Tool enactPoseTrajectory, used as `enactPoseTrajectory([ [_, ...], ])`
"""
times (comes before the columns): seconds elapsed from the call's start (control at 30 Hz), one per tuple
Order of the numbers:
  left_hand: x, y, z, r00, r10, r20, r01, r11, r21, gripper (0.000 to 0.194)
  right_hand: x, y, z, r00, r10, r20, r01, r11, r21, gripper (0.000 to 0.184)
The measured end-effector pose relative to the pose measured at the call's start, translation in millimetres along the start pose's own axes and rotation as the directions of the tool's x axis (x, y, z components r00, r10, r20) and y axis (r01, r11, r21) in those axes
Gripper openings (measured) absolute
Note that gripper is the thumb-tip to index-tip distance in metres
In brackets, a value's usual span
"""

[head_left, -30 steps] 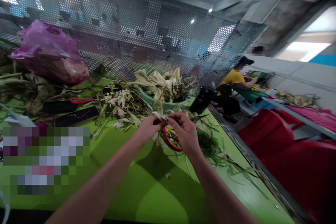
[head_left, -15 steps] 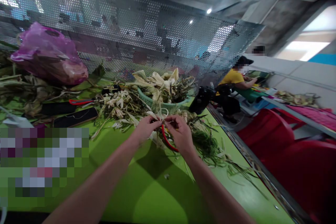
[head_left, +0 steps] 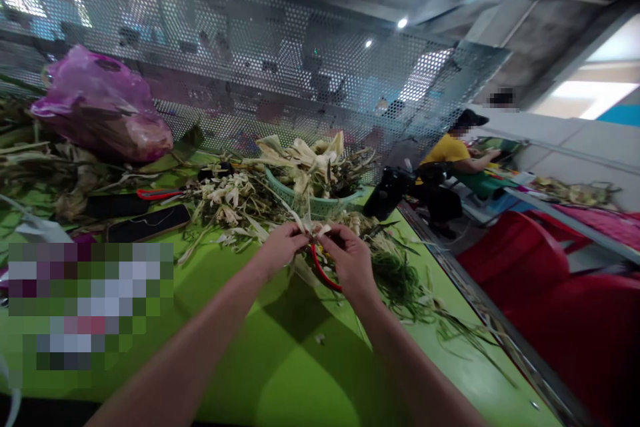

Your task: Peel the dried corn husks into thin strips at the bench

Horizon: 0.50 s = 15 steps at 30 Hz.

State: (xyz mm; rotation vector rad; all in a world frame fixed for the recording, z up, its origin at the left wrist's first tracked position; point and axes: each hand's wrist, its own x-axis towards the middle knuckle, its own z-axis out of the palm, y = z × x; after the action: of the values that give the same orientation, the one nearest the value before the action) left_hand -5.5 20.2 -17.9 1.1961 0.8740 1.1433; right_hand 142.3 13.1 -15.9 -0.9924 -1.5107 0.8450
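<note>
My left hand and my right hand meet over the green table, fingers pinched together on a pale dried leaf strip that sticks up between them. A red loop, perhaps a scissors handle, shows under my right hand. Just beyond lies a heap of dried flowers and leaves and a teal basket filled with pale husks.
A purple plastic bag sits at the back left before a perforated metal screen. A black phone and red-handled scissors lie left. Green stems spread right. A person in yellow works at another table; red chairs stand right.
Both hands stay pinched together on the leaf strip, shifting only slightly; the strip now sticks up between the fingers. The view has drifted a little.
</note>
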Motion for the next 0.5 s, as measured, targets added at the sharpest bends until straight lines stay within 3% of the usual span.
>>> enactPoseTrajectory([
  [0.1, 0, 0, -4.2, 0.995, 0.086, 0.054, -0.089, 0.994, 0.064, 0.018, -1, -6, -2, 0.984, -0.174, 0.019, 0.175, 0.973, -0.148, 0.007],
  [0.23, -2, 0, -9.8, 0.995, 0.092, 0.029, -0.096, 0.944, 0.316, 0.018, -1, -13, -5, 0.924, -0.336, 0.182, 0.375, 0.888, -0.266, 0.010],
  [0.37, -4, -1, -9.5, 0.988, 0.141, 0.059, -0.151, 0.839, 0.523, 0.016, -1, -13, -6, 0.913, -0.333, 0.234, 0.393, 0.871, -0.295, 0.016],
  [0.5, -6, -1, -5.4, 0.984, 0.153, 0.087, -0.175, 0.780, 0.601, 0.011, 0, -8, -6, 0.960, -0.237, 0.151, 0.274, 0.908, -0.316, 0.009],
])
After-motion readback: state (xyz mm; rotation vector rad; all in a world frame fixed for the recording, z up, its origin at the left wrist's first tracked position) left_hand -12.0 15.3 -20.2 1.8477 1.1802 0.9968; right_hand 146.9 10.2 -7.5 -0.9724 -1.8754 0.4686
